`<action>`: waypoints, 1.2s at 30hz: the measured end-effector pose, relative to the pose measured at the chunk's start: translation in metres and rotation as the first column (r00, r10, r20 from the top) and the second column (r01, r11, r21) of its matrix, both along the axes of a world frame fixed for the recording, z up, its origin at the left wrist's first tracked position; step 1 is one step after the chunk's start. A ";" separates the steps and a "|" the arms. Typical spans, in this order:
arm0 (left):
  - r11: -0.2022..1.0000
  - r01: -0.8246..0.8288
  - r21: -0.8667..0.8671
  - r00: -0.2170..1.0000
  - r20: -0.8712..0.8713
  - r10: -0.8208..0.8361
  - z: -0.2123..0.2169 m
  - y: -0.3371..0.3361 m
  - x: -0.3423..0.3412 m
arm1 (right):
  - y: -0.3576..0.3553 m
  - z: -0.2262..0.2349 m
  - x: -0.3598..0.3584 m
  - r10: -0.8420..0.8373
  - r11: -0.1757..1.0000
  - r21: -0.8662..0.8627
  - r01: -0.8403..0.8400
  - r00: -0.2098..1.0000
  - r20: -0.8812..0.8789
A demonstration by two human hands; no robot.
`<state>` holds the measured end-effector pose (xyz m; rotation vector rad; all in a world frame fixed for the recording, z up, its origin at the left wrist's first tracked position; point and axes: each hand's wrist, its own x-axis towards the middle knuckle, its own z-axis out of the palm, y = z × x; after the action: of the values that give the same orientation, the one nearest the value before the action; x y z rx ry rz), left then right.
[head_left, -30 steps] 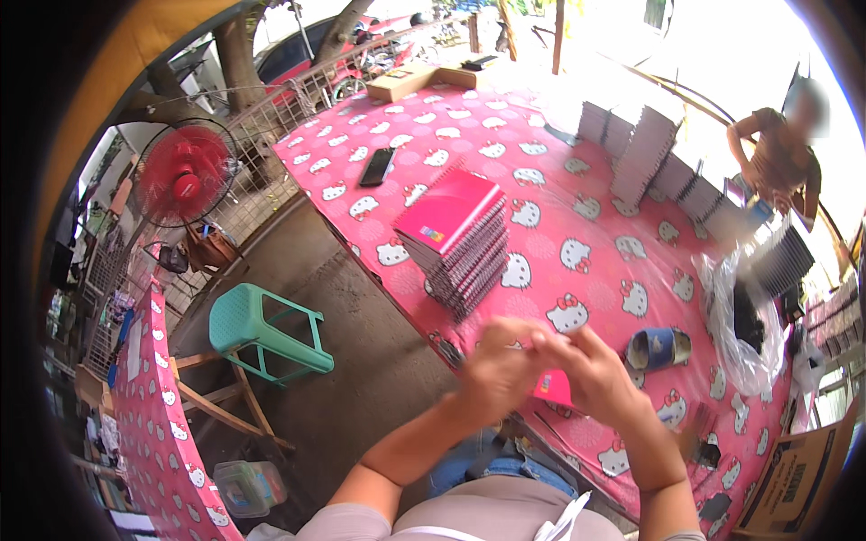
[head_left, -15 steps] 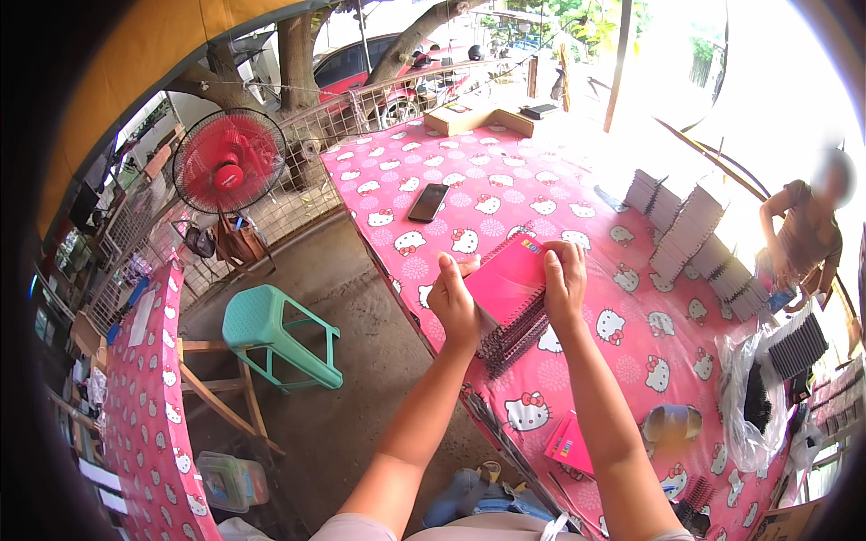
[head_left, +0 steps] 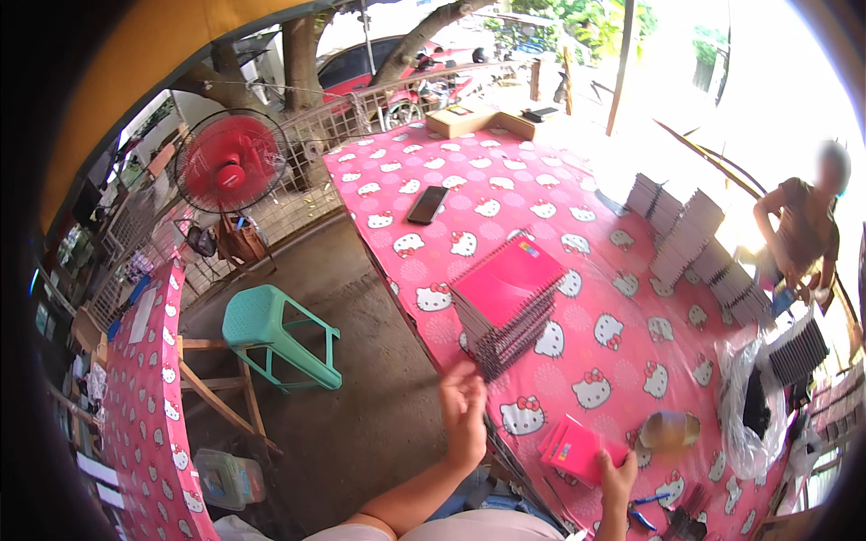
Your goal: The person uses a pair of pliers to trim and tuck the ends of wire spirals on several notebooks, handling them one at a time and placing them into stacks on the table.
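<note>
A stack of spiral-bound notebooks [head_left: 510, 284] with a bright pink cover on top stands on the patterned pink tablecloth in front of me. My left hand [head_left: 463, 415] hovers at the table's edge just below the stack, holding nothing, its fingers slightly blurred and loosely apart. To the right, my right hand [head_left: 619, 476] pinches the corner of a pink cover [head_left: 582, 451] between thumb and fingers. That cover belongs to a small pile lying near the table's front edge. Blue-handled pliers [head_left: 644, 512] lie beside my right hand.
A tape roll [head_left: 669, 429], black spiral coils [head_left: 689, 516] and a plastic bag [head_left: 753, 415] are on the right. Farther back stand stacks of notebooks [head_left: 690, 234], near another person [head_left: 801, 225]. A phone [head_left: 428, 206] lies at the far left; a green stool [head_left: 275, 329] and a fan [head_left: 230, 162] stand beyond.
Both hands have left the pink notebook, which now rests on the stack. My left hand has drawn back toward me; the right has moved down and right to the pink covers and grips one.
</note>
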<state>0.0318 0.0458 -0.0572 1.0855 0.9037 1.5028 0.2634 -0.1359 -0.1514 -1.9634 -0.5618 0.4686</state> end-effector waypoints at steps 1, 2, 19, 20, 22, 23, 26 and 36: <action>0.994 0.060 -0.095 0.998 0.036 -0.057 -0.009 -0.005 0.011 | 0.003 0.016 -0.003 -0.004 0.999 0.033 0.001 0.994 0.106; 0.968 0.139 -0.210 0.989 0.075 -0.126 -0.020 -0.013 0.020 | 0.008 0.036 -0.002 -0.024 0.999 0.042 0.016 0.978 0.206; 0.517 0.781 0.350 0.476 -0.870 -0.130 -0.009 -0.055 0.103 | 0.004 0.050 -0.006 0.350 0.907 0.174 -0.384 0.916 0.198; 0.560 0.716 0.418 0.561 -0.822 -0.103 -0.005 -0.058 0.112 | -0.002 0.056 -0.001 0.375 0.904 0.111 -0.414 0.889 0.262; 0.590 0.735 0.334 0.549 -0.804 -0.228 -0.004 -0.052 0.111 | -0.045 0.058 0.033 0.185 0.973 0.046 -0.225 0.885 0.426; 0.585 0.733 0.346 0.553 -0.805 -0.216 0.000 -0.051 0.111 | -0.081 0.054 0.063 -0.016 1.000 0.029 0.002 0.863 0.504; 0.554 0.754 0.352 0.543 -0.809 -0.225 0.013 -0.058 0.112 | -0.232 0.024 0.154 -0.504 0.630 -0.090 0.771 0.494 0.708; 0.586 0.732 0.347 0.547 -0.812 -0.203 0.009 -0.059 0.108 | -0.115 0.086 0.069 -0.093 0.994 -0.014 0.110 0.895 0.436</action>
<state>0.1402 -0.0128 -0.0487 2.3660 0.3918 0.8429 0.3327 -0.2510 -0.0655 -2.1337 -0.7271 -0.0348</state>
